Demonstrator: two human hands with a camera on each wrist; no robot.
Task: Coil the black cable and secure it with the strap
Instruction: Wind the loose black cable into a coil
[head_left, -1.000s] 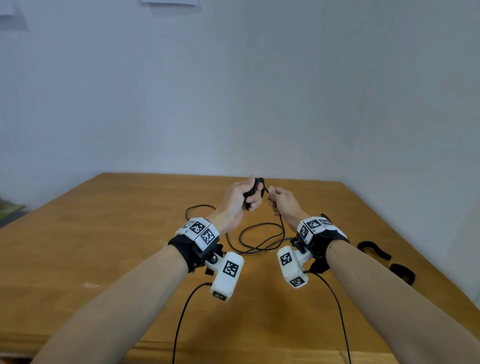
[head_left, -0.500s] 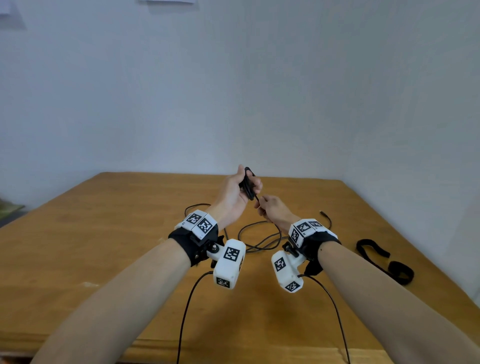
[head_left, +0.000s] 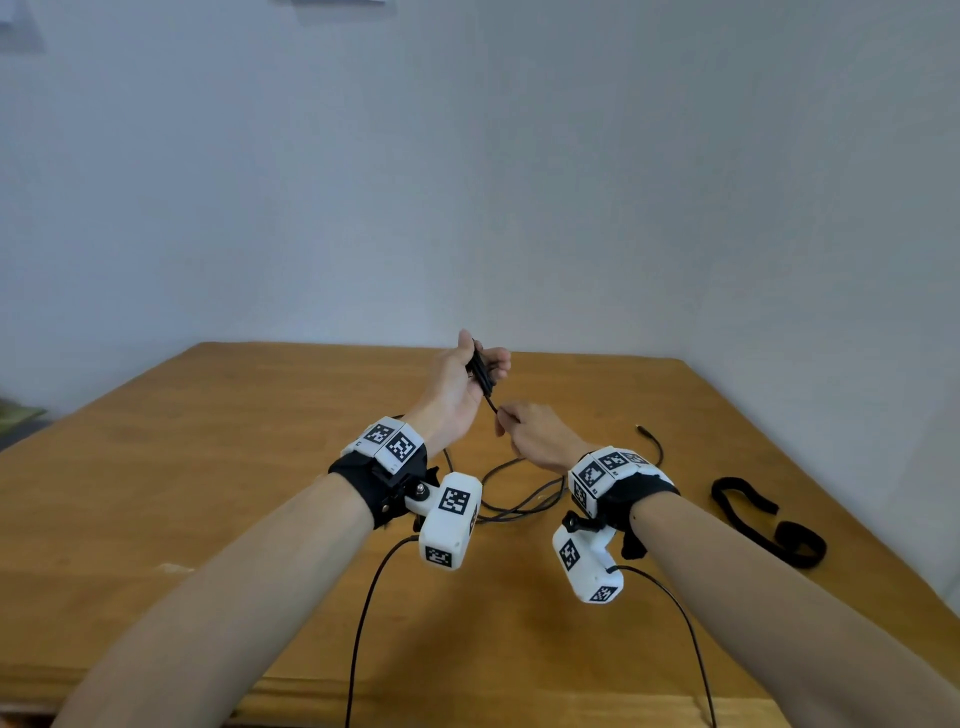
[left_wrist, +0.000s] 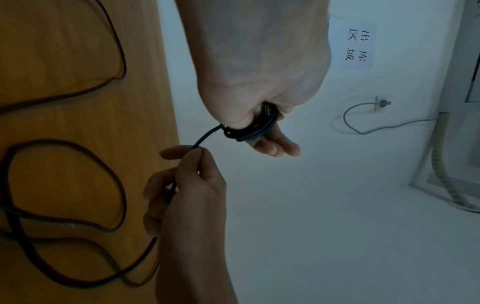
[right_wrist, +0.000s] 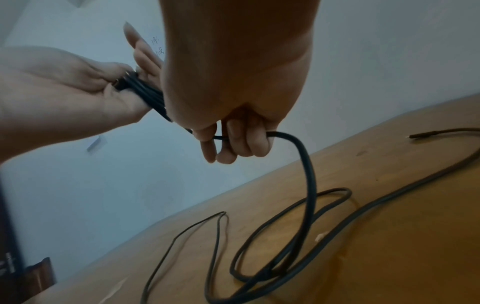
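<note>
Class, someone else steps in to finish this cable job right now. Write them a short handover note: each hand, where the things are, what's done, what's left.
Left hand: raised above the table, holds a small bundle of wound turns of the black cable.
Right hand: just below, pinches the cable where it leaves the bundle.
Most of the cable lies in loose loops on the wooden table, its free plug end to the right.
The strap lies untouched at the table's right edge.
Done: a few turns wound.
Left: wind the rest, then fasten the strap.
</note>
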